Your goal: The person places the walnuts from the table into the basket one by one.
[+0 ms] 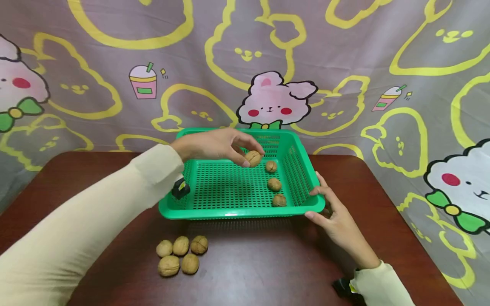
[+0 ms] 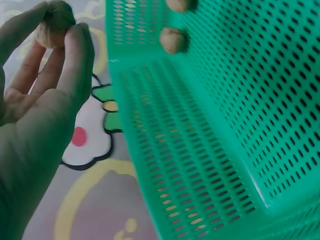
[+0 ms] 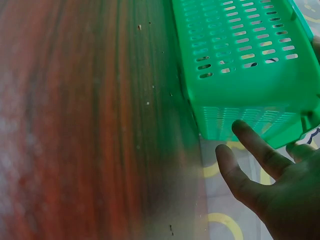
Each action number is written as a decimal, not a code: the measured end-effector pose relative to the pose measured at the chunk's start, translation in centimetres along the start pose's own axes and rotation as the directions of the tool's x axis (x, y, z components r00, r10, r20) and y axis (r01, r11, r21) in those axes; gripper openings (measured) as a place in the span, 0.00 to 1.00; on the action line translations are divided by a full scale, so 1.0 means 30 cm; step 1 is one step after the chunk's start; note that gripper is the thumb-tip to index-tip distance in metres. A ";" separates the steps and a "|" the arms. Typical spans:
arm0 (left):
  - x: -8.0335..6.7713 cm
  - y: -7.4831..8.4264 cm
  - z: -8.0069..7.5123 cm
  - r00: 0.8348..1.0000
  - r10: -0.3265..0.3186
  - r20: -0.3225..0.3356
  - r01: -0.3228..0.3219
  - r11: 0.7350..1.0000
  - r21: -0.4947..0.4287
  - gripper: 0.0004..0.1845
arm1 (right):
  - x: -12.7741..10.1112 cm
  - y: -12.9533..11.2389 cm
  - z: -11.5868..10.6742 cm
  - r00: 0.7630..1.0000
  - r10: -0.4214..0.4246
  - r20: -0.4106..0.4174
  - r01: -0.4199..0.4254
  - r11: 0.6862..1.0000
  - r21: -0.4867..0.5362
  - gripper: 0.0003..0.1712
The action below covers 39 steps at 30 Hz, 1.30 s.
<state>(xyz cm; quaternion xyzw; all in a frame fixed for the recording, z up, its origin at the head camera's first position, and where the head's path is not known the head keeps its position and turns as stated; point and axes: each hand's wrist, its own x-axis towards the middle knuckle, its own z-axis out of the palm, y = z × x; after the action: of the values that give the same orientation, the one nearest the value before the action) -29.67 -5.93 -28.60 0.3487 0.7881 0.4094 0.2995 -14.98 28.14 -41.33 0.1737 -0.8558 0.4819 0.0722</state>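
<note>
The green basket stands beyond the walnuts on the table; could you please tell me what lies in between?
A bare strip of tabletop lies between the five walnuts and the green basket, as the head view shows.

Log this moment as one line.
left hand: pinches walnut; right hand: holds green basket; inside: three walnuts; table: five walnuts

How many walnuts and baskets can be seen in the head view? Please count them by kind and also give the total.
Walnuts: 9 (5 on the table, 3 inside the basket, 1 in the left hand)
Basket: 1
Total: 10
</note>
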 end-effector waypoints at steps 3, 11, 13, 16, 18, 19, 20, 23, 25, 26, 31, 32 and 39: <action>0.050 -0.033 0.006 0.999 -0.028 0.043 0.026 0.998 0.050 0.20 | -0.001 -0.001 0.001 1.000 -0.013 -0.005 0.013 1.000 -0.006 0.23; 0.149 -0.091 0.081 0.973 -0.101 0.208 0.078 0.990 0.113 0.21 | -0.008 -0.003 0.003 1.000 -0.027 -0.007 0.027 1.000 -0.012 0.25; 0.169 -0.097 0.107 0.963 -0.123 0.239 0.092 0.986 0.136 0.21 | -0.012 -0.002 0.000 1.000 -0.022 -0.008 0.022 1.000 -0.013 0.25; 0.188 -0.106 0.138 0.951 -0.150 0.271 0.110 0.981 0.158 0.21 | -0.013 -0.002 -0.002 1.000 -0.018 -0.005 0.018 1.000 -0.005 0.25; 0.196 -0.113 0.154 0.946 -0.162 0.281 0.118 0.979 0.167 0.21 | -0.011 -0.003 -0.001 1.000 -0.017 -0.003 0.017 1.000 0.001 0.25; 0.199 -0.117 0.160 0.944 -0.166 0.286 0.120 0.978 0.172 0.20 | -0.010 -0.003 0.000 1.000 -0.018 -0.002 0.018 1.000 0.004 0.25; 0.201 -0.121 0.166 0.942 -0.171 0.290 0.120 0.975 0.185 0.20 | -0.009 -0.003 0.002 1.000 -0.018 0.000 0.018 1.000 0.006 0.25; 0.204 -0.128 0.178 0.934 -0.188 0.303 0.125 0.969 0.214 0.20 | -0.006 -0.004 0.005 1.000 -0.025 -0.001 0.025 1.000 0.016 0.25; 0.204 -0.131 0.183 0.930 -0.194 0.313 0.124 0.966 0.229 0.20 | -0.005 -0.003 0.006 1.000 -0.031 -0.001 0.031 0.999 0.026 0.25; 0.204 -0.132 0.185 0.928 -0.195 0.318 0.125 0.965 0.229 0.20 | -0.005 -0.004 0.007 0.999 -0.034 -0.001 0.034 0.999 0.030 0.25; 0.201 -0.138 0.191 0.917 -0.191 0.349 0.119 0.969 0.218 0.19 | -0.005 -0.005 0.007 0.999 -0.033 -0.004 0.033 0.999 0.027 0.26; 0.200 -0.140 0.192 0.915 -0.190 0.356 0.120 0.970 0.210 0.19 | -0.005 -0.005 0.007 1.000 -0.031 -0.004 0.031 0.999 0.023 0.26; 0.202 -0.157 0.201 0.915 -0.174 0.365 0.112 0.976 0.185 0.18 | -0.007 -0.004 0.007 1.000 -0.026 -0.002 0.026 0.999 0.019 0.25</action>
<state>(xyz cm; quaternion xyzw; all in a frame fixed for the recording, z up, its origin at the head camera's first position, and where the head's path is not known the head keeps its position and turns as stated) -30.03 -0.47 -36.67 0.3854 0.7690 0.2467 0.4464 -14.73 27.95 -41.42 0.1852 -0.8488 0.4891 0.0774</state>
